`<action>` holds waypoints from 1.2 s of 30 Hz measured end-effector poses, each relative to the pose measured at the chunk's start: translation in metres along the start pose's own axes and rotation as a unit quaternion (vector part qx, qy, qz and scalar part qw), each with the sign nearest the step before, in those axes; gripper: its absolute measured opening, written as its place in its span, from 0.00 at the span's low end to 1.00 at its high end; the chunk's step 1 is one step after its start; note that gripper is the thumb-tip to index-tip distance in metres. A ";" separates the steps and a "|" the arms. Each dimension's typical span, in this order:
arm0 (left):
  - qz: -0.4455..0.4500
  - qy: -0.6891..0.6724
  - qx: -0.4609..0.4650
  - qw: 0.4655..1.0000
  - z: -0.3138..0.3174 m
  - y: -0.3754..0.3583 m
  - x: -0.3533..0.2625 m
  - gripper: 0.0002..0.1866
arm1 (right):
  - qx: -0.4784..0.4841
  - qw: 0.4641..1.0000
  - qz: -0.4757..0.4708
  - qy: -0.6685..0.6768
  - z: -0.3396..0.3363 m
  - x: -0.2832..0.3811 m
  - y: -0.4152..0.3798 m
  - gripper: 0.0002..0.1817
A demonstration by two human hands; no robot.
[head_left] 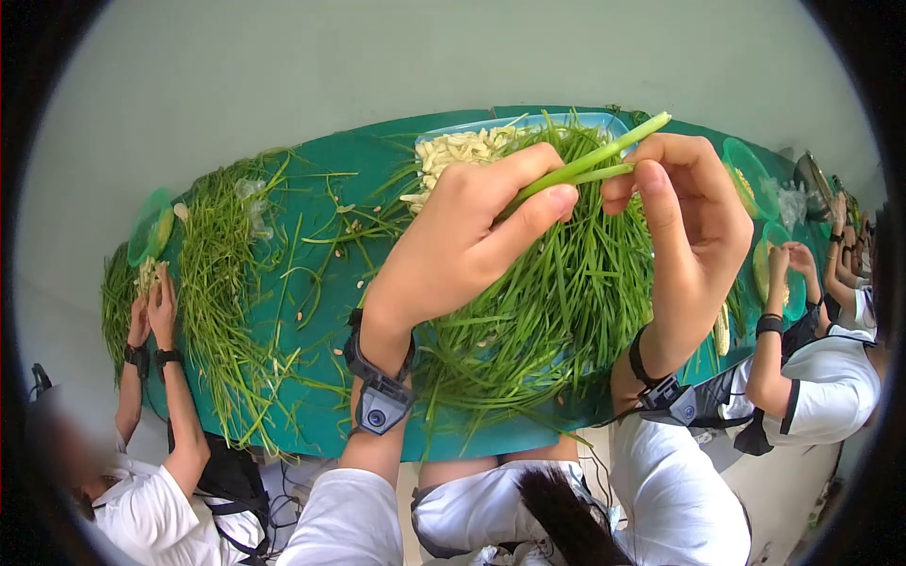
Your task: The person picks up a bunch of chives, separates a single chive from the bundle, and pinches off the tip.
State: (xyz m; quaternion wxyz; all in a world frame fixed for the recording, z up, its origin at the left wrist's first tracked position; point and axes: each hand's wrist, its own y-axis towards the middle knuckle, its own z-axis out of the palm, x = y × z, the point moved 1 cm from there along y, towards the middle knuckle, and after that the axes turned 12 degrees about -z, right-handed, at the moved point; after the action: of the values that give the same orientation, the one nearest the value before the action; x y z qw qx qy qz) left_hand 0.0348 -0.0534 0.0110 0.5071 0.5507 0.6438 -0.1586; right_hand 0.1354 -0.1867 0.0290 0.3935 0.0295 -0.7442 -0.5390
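Observation:
My left hand [462,226] is closed around thick green stalks [604,156], with thumb and forefinger pressing on them. The stalks point up and to the right, their pale ends sticking out past the fingers. At the tip of the lower stalk, the thumb and fingers of my right hand [694,212] are pinched together. Beneath both hands a large heap of long, thin green leaves [528,321] spreads across a light blue tray [462,124]. Pale whitish pieces [462,151] lie at the tray's far left, partly hidden behind my left hand.
Another heap of green leaves [222,283] covers the left of the green table [326,247], beside a green basket [151,226] and a co-worker's hands [156,311]. Green baskets [750,174] and more co-workers are on the right. Loose leaves and small pale bits are scattered around.

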 end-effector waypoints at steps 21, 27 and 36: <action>-0.024 -0.238 0.070 0.968 -0.005 -0.004 -0.011 0.09 | 0.076 0.993 0.011 0.093 0.001 0.005 -0.002 0.08; -0.026 -0.218 0.034 0.975 -0.001 -0.002 -0.009 0.13 | 0.027 0.995 0.012 0.092 0.006 0.002 -0.001 0.08; -0.033 -0.213 0.063 0.974 -0.011 -0.003 -0.006 0.11 | 0.021 0.997 0.022 0.066 0.007 0.003 0.000 0.06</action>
State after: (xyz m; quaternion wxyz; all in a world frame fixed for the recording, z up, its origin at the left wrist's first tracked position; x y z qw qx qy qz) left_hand 0.0262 -0.0495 0.0199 0.5912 0.5134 0.5277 -0.3294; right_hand 0.1296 -0.1826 0.0302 0.4530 0.0573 -0.7281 -0.5113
